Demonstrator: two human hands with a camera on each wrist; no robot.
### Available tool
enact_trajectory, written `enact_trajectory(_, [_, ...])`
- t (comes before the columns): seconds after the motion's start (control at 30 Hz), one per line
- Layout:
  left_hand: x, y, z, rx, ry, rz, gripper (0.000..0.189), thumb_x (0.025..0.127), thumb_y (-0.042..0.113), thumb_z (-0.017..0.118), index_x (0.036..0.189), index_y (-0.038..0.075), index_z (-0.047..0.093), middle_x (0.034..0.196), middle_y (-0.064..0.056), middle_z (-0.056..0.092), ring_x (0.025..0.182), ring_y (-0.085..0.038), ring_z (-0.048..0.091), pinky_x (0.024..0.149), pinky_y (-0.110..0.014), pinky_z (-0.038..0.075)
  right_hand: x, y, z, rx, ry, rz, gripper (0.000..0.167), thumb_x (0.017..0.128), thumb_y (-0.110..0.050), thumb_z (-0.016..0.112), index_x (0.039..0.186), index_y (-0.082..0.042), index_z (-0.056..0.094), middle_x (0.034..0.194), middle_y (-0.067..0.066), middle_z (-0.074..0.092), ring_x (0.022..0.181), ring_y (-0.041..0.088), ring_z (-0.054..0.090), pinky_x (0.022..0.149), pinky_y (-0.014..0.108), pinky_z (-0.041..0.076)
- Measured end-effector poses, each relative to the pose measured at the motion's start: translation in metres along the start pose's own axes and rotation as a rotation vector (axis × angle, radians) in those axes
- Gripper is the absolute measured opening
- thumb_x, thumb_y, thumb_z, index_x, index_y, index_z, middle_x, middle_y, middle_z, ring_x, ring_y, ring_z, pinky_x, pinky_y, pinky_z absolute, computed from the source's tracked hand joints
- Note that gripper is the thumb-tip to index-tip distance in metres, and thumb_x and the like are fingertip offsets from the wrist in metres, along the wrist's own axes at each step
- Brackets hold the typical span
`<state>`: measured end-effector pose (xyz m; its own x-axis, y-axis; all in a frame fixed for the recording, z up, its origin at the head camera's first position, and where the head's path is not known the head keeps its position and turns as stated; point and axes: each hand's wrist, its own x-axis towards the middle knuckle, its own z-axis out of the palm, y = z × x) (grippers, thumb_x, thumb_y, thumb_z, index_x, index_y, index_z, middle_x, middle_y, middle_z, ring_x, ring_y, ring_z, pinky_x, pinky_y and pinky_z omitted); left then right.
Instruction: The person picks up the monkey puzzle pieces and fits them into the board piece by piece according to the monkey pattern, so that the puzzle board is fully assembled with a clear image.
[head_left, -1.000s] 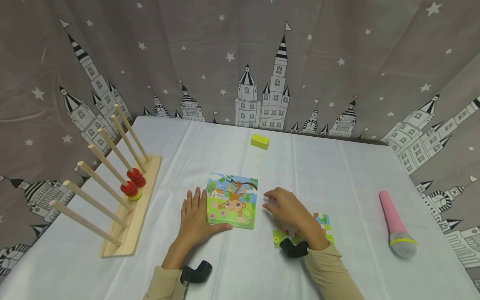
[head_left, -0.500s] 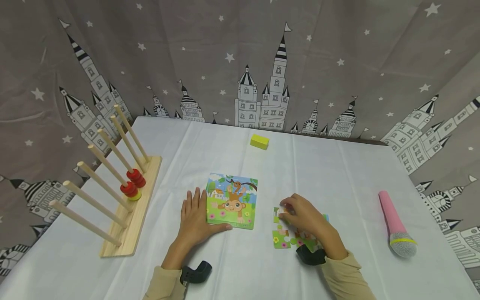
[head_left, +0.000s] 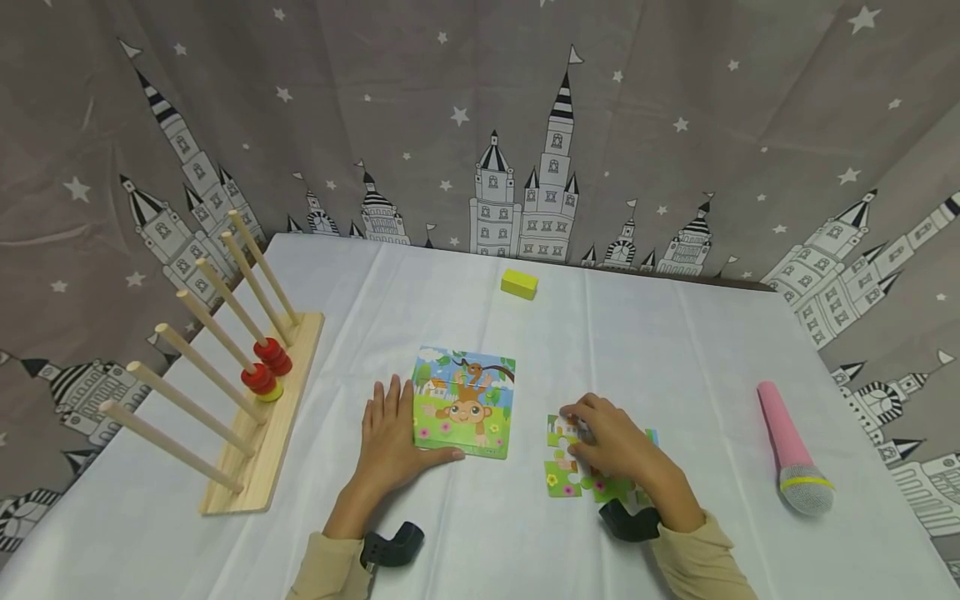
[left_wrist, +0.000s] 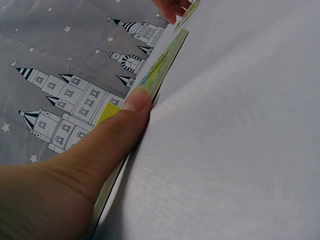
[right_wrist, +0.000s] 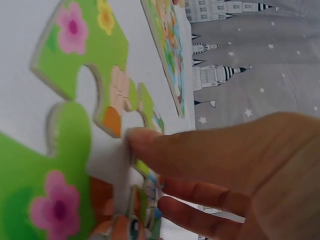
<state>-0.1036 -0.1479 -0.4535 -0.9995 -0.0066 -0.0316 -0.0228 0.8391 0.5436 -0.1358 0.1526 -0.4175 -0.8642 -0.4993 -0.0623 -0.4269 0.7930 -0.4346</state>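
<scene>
Over on the left, a wooden peg stand (head_left: 277,442) carries a few red rings (head_left: 272,356) on the white-covered counter (head_left: 480,542). Next to it, the left hand (head_left: 390,446) lies with its fingers out straight, touching the left edge of the monkey picture board (head_left: 463,417), thumb along the near edge. That board looks light, stiff and flat; a grip by its outer edges should suit, as its top might well be slick. Far behind sits a yellow block (head_left: 519,284). Now right, where the loose puzzle pieces (head_left: 562,480) lie flat, near and right of the board, and here the right hand (head_left: 615,442) pinches a house piece (head_left: 566,428) between thumb and curled fingers! These pieces should weigh next to nothing: stiff, thin card or wood by the look, knobs likely the weak spots. Best hold, I'd judge, is opposite sides of the broad body, with fingertips clear of the neighbours. Farthest right, well apart, lies a pink microphone (head_left: 795,450).
</scene>
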Motion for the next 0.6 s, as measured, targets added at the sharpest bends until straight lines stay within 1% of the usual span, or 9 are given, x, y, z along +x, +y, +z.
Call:
enact_trajectory(0.17, [-0.0003,-0.0004,0.0001,-0.001,-0.001,-0.001,0.123,0.057,0.058,0.076,0.143,-0.004,0.013,0.151,-0.025,0.004,0.138,-0.043,-0.005,0.110,-0.056,0.002,-0.0020,0.0002,0.0024,0.016,0.029,0.015,0.043,0.078,-0.016,0.070,0.118,-0.006,0.058,0.104,0.003,0.058,0.093,0.017,0.052,0.084,0.041,0.042])
enact_trajectory(0.47, [-0.0008,0.0001,-0.0004,0.001,0.006,0.005,0.123,0.057,0.057,0.076,0.143,-0.005,0.014,0.150,-0.026,0.005,0.138,-0.043,-0.004,0.110,-0.056,0.003,-0.0026,0.0024,0.0081,0.081,0.099,0.022,0.046,0.074,-0.013,0.073,0.117,-0.011,0.058,0.100,-0.001,0.055,0.086,0.012,0.050,0.075,0.030,0.043])
enact_trajectory(0.6, [-0.0006,-0.0001,-0.0001,0.003,0.002,0.003,0.123,0.057,0.057,0.076,0.143,-0.005,0.014,0.150,-0.025,0.005,0.138,-0.043,-0.005,0.110,-0.056,0.002,-0.0036,0.0040,0.0095,0.127,0.110,0.028,0.046,0.074,-0.012,0.073,0.118,-0.014,0.058,0.101,-0.001,0.052,0.084,0.010,0.050,0.074,0.027,0.043])
